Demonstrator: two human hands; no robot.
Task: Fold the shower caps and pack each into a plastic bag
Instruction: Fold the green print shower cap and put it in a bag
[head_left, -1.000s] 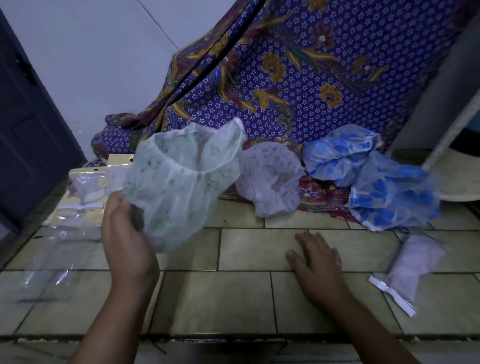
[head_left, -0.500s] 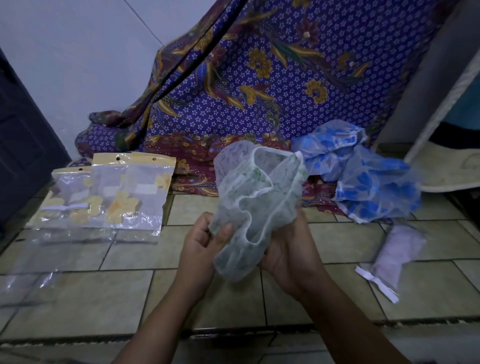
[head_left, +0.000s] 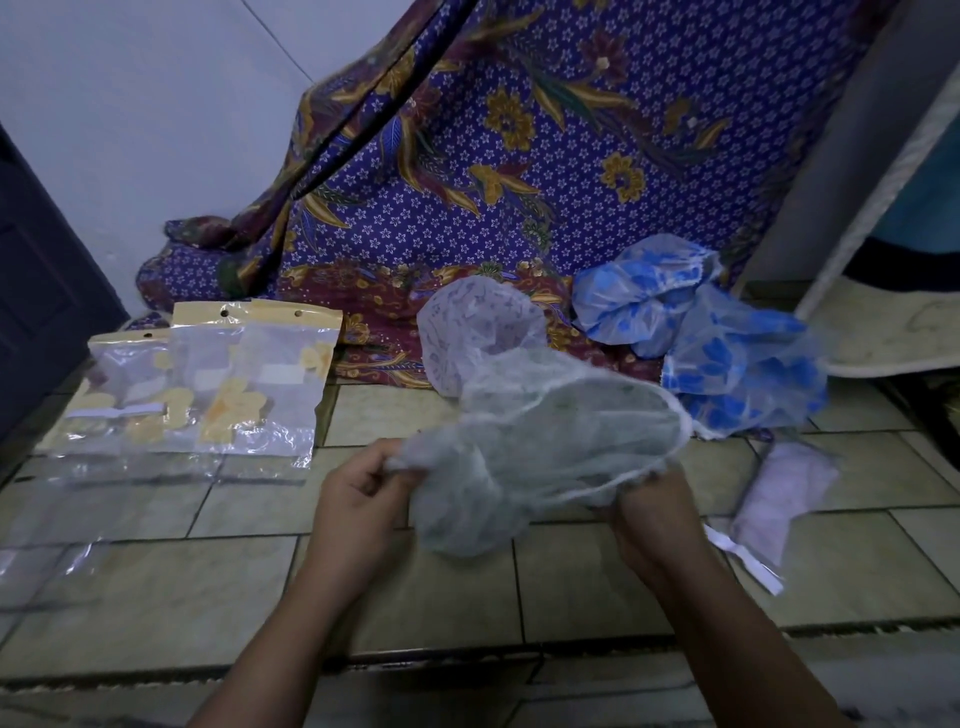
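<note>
Left hand (head_left: 358, 499) and right hand (head_left: 655, 512) each pinch the cap (head_left: 519, 457); it's stretched between the grips; thin, slack film may slip free or bunch, spoiling the fold.

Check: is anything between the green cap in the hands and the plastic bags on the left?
Nothing visible does. The left hand and right hand grip the green shower cap; the plastic bags lie on the tiles just left, unobstructed.

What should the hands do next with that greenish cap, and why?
Probably fold the greenish shower cap in half by bringing the hands together: the left hand and right hand hold its opposite ends, and it is spread open, unfolded.
</note>
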